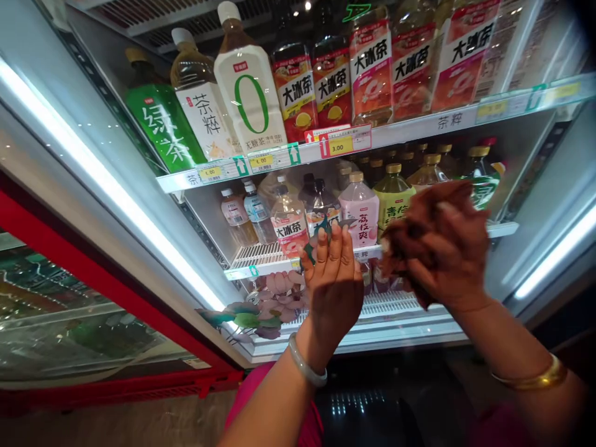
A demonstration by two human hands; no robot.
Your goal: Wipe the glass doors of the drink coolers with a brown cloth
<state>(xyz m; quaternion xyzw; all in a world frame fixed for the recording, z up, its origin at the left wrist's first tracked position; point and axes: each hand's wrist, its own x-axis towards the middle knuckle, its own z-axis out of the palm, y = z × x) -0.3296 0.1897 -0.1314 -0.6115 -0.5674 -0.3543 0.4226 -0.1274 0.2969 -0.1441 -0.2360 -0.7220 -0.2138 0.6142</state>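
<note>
My left hand [331,285] is raised with its fingers stretched out. It looks flat against the glass door of a drinks fridge, beside a printed pink flower decal [279,295]. To the right, my right hand [460,261] clutches a crumpled brown cloth [400,248], smeared a little by motion. Behind the hands, on the middle shelf, are a pink-labelled bottle [360,214] and a yellow-green bottle [395,195]. The cloth and right hand partly hide bottles at that shelf's right end.
Large tea bottles, including a white-labelled one [250,93] and a green one [162,124], line the upper shelf [400,127] with its price tags. A red-framed cabinet [116,273] stands at left. Bright light strips [112,186] run down the fridge sides.
</note>
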